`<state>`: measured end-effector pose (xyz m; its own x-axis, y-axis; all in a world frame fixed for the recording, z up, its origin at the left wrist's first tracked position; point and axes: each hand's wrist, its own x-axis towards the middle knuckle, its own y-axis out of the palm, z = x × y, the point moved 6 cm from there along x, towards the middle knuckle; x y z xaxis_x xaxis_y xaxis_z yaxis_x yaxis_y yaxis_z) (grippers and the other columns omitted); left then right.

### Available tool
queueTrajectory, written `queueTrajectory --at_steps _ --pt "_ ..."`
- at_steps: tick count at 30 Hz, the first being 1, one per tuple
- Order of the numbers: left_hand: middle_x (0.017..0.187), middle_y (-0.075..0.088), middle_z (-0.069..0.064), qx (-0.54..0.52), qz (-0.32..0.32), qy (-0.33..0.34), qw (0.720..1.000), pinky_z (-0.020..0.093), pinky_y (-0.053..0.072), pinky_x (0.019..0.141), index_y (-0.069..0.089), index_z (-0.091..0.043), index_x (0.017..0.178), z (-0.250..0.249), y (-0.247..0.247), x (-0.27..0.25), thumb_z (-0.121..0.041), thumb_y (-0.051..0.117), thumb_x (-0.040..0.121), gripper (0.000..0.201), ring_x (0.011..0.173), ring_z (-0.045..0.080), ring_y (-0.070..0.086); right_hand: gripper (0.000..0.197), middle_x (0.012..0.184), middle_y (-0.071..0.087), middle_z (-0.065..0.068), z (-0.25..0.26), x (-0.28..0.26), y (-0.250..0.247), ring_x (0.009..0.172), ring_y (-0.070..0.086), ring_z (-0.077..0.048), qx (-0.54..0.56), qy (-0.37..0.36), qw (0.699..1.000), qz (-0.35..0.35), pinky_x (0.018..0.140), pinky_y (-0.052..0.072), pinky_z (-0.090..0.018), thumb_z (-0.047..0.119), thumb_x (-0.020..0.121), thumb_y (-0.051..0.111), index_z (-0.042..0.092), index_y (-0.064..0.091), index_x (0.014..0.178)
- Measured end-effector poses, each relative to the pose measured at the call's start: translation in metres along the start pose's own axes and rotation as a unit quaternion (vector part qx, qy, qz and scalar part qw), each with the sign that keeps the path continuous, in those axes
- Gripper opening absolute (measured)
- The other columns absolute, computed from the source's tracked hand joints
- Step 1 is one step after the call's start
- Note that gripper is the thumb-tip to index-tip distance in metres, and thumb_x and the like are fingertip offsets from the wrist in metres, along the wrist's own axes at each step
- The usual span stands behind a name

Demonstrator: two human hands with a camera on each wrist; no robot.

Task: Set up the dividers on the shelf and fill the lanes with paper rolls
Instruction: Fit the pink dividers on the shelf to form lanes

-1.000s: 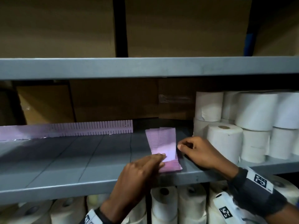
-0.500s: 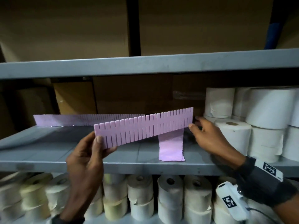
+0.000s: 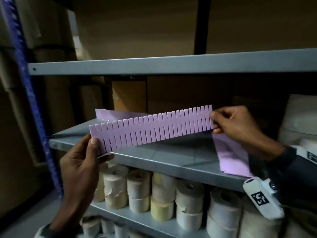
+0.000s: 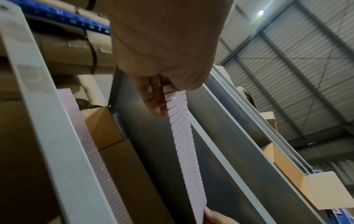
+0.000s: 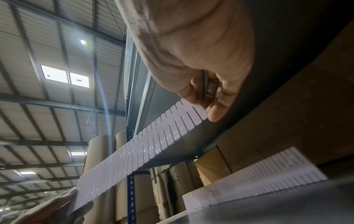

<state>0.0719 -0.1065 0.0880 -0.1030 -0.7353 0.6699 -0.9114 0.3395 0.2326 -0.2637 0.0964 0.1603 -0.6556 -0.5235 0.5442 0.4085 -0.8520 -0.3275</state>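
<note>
A long pink slotted divider (image 3: 154,127) hangs in the air in front of the grey middle shelf (image 3: 171,162), slots upward, tilted up to the right. My left hand (image 3: 93,145) pinches its left end (image 4: 173,97) between thumb and fingers. My right hand (image 3: 217,121) pinches its right end (image 5: 197,112). A second pink divider (image 3: 120,115) stands on edge at the back of the shelf (image 5: 258,177). A stack of flat dividers (image 3: 231,155) lies on the shelf under my right wrist. White paper rolls (image 3: 301,117) stand at the shelf's right end.
The lower shelf holds several cream and white paper rolls (image 3: 164,191). Cardboard boxes (image 3: 128,97) fill the back. A blue perforated upright (image 3: 32,103) stands at the left, with the upper grey shelf (image 3: 171,64) above.
Both hands picked one divider off the flat stack, raised it on edge and carried it left. The view swung left too.
</note>
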Motion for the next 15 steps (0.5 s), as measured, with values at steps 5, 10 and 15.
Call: queueTrajectory --at_steps 5,10,15 --pt "0.098 0.078 -0.004 0.049 -0.028 0.017 0.998 0.029 0.064 0.066 0.069 -0.029 0.117 -0.001 -0.051 0.030 -0.016 0.049 0.106 0.026 0.084 0.024 0.075 0.009 0.067 0.071 0.002 0.017 0.034 0.078 0.052 0.064 -0.003 0.060 0.006 0.997 0.046 0.048 0.052 -0.018 0.013 0.094 0.063 0.021 0.068 0.092" --pt "0.103 0.077 -0.016 0.122 -0.023 0.046 0.991 0.024 0.062 0.073 0.073 -0.048 0.108 -0.003 -0.099 0.064 -0.009 0.048 0.106 0.046 0.091 0.009 0.075 0.010 0.075 0.066 -0.008 0.042 0.064 0.151 0.053 0.061 -0.013 0.058 0.008 0.994 0.095 0.049 0.056 -0.027 0.017 0.094 0.064 0.023 0.065 0.087" --pt "0.112 0.068 0.013 0.231 -0.047 0.049 0.970 0.042 0.061 0.082 0.057 -0.032 0.132 0.006 -0.155 0.101 -0.014 0.054 0.103 0.034 0.096 0.028 0.069 0.010 0.071 0.067 -0.003 0.066 0.091 0.226 0.054 0.061 -0.010 0.072 0.001 0.988 0.135 0.047 0.053 -0.025 0.020 0.095 0.062 0.022 0.064 0.086"
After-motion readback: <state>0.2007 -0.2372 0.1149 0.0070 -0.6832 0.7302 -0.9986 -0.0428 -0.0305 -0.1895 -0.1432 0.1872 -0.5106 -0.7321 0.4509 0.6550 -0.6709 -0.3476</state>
